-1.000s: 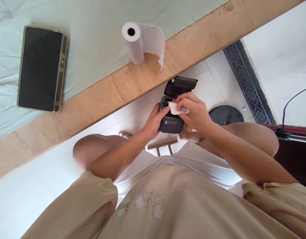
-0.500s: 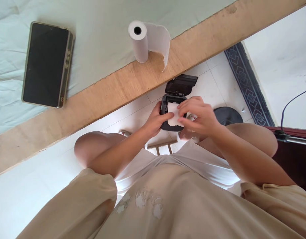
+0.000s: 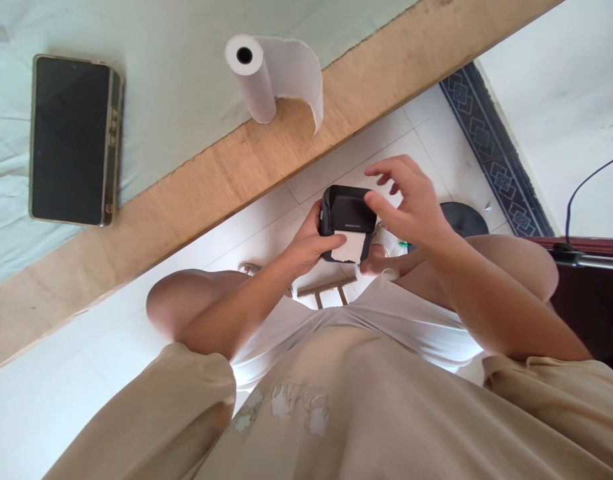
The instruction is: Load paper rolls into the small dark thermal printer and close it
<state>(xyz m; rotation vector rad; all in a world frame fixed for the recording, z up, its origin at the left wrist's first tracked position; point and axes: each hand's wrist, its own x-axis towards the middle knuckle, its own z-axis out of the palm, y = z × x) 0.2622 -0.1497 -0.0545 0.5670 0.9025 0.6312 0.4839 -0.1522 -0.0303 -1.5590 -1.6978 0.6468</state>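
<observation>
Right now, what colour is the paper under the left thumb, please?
The paper is white, against the black device; the head view shows it.

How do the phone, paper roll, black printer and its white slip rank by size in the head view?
1. Phone
2. Paper roll and black printer: too close to rank, as the left hand covers part of the printer
3. White slip
</observation>
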